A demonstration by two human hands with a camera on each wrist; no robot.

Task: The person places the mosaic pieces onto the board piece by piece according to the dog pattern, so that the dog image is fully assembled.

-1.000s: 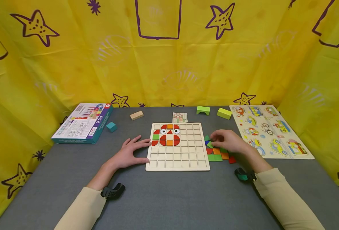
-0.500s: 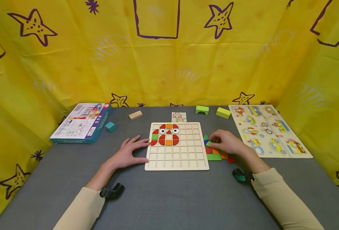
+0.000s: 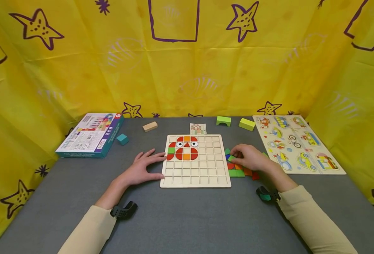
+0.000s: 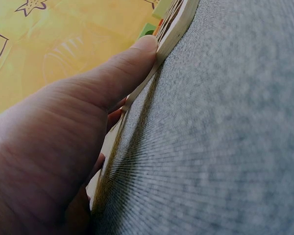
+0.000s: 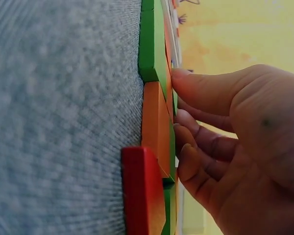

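Note:
A wooden grid board (image 3: 194, 174) lies flat in the middle of the table, its upper left cells filled with red, orange and green tiles and two eye tiles (image 3: 194, 144). My left hand (image 3: 140, 170) rests at the board's left edge with extended fingers; in the left wrist view the thumb (image 4: 132, 56) touches the rim. Just right of the board, my right hand (image 3: 249, 156) bends over a pile of coloured tiles. Its thumb and fingertips pinch a small green tile (image 3: 231, 158) beside a blue one (image 3: 227, 156). Orange (image 5: 156, 125) and red (image 5: 139, 191) tiles lie below the fingers.
Behind the board lies a small pattern card (image 3: 198, 129). A green arch block (image 3: 223, 121), a yellow-green block (image 3: 247, 124), a plain wooden block (image 3: 150, 126) and a teal block (image 3: 122, 139) stand around. A box (image 3: 90, 135) is left, a picture puzzle board (image 3: 301, 144) right.
The right hand has shifted very slightly over the tile pile, its fingers still at the green tile. A green sliver now shows behind the right wrist. The left hand stays at the board's edge.

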